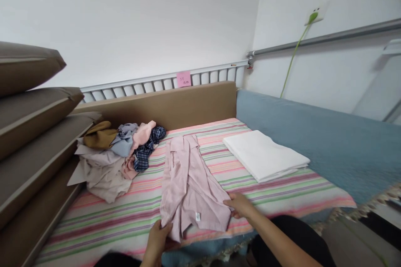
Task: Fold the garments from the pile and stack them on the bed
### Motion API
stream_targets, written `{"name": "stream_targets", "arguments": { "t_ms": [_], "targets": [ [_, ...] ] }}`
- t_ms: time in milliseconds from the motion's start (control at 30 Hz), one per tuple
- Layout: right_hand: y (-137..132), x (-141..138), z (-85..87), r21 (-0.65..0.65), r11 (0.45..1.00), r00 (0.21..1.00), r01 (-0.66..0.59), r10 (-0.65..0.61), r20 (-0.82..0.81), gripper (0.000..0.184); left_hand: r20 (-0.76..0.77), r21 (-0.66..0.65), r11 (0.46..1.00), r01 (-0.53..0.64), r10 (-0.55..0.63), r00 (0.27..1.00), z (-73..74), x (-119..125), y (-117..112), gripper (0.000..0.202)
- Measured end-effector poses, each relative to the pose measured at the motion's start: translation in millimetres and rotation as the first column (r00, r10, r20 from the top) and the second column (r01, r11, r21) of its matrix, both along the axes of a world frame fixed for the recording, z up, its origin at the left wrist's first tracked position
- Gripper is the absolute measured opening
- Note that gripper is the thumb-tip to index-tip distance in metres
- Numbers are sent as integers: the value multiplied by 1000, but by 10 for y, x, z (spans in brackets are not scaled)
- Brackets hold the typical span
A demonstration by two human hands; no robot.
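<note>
A pale pink shirt [196, 187] lies lengthwise on the striped cloth [125, 221], its collar end away from me and its hem toward me. Folds run along its left side, and a small white label [197, 217] shows near the hem. My left hand [158, 235] pinches the hem's left corner between thumb and fingers. At the right corner of the hem, my right hand [239, 205] grips the fabric. The hem's left part bunches near my left hand, while the right part is spread flatter.
A heap of crumpled clothes [106, 162] lies at the left, beside stacked brown cushions [37, 133]. Folded white cloth [266, 154] rests to the right of the shirt. Behind are a brown backrest [175, 106], a radiator with a pink note [184, 79], and a blue-covered bolster [313, 133].
</note>
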State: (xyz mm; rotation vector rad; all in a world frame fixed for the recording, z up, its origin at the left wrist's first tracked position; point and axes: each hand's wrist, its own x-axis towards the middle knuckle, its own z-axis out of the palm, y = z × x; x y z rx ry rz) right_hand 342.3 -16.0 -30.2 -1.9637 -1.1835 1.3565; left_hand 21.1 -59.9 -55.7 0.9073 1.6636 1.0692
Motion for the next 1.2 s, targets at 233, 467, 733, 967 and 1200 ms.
{"name": "stream_targets", "arguments": {
  "t_ms": [233,467,733,967,1200],
  "targets": [
    [-13,56,47,8,998,998,-56,56,39,10,-159,-18,1000,18,-21,987,61,-50,-50,39],
    [291,422,122,322,936,944,-142,31,328,20,-441,249,967,60,58,895,213,-413,303,52],
    [867,529,-212,440,709,614,-551,-13,789,47,-839,207,814,543,-138,527,414,-275,1457,43],
    [1005,706,-635,441,653,549,-616,-46,835,46,-908,-15,821,570,-249,336,418,21,2689,48],
    [983,730,-627,451,614,510,-647,-90,855,48,-927,-40,873,486,-214,309,66,92,3337,50]
  ]
}}
